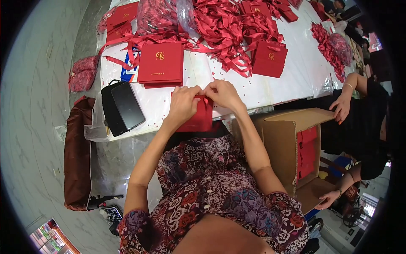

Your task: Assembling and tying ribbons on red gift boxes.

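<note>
A red paper gift bag [198, 122] lies at the table's near edge, close to my body. My left hand [185, 103] grips its upper edge from the left, fingers closed and bent. My right hand [224, 94] pinches at the same edge, its fingertips almost meeting those of the left. A bit of red ribbon shows between the hands, but the fingertips hide most of it. Just beyond my left hand sits a neat stack of red gift bags [160, 63] with gold print.
Loose red ribbons [224, 31] and another bag stack [269, 59] cover the far table. A phone [127, 106] lies on a black pouch at left. At right, another person's hands [341, 108] hold an open cardboard box [277, 144] containing red bags.
</note>
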`<state>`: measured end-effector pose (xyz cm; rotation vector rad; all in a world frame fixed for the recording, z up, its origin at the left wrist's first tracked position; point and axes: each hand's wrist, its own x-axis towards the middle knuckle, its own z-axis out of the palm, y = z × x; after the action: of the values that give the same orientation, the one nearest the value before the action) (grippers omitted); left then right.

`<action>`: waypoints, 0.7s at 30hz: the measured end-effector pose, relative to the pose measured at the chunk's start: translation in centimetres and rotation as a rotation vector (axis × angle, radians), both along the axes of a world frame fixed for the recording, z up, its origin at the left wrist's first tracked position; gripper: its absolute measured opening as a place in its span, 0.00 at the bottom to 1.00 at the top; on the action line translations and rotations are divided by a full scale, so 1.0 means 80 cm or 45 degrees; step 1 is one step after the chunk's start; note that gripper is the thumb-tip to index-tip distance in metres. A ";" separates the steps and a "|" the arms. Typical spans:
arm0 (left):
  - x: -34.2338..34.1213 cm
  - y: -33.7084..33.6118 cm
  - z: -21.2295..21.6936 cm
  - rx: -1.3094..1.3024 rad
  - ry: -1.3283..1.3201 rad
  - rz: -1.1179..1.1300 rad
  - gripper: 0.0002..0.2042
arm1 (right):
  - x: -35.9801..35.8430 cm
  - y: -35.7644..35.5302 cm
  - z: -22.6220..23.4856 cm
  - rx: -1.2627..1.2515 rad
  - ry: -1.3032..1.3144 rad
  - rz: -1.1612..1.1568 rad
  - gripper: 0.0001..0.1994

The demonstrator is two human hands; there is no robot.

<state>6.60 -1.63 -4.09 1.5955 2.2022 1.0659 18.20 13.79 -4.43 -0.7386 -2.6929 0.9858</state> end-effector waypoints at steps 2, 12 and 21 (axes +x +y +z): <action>-0.002 -0.001 0.006 -0.003 0.154 -0.117 0.06 | -0.002 0.014 -0.003 -0.319 -0.167 0.136 0.13; -0.002 -0.007 0.000 0.204 0.305 -0.114 0.04 | -0.020 0.031 -0.044 -0.981 -0.233 0.189 0.08; 0.005 0.001 -0.030 0.104 -0.087 0.119 0.08 | -0.031 0.033 -0.065 -0.572 0.312 -0.445 0.15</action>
<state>6.99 -1.53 -6.49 1.4774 2.2344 1.2320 15.75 16.45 -9.65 -1.0421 -2.0604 1.4850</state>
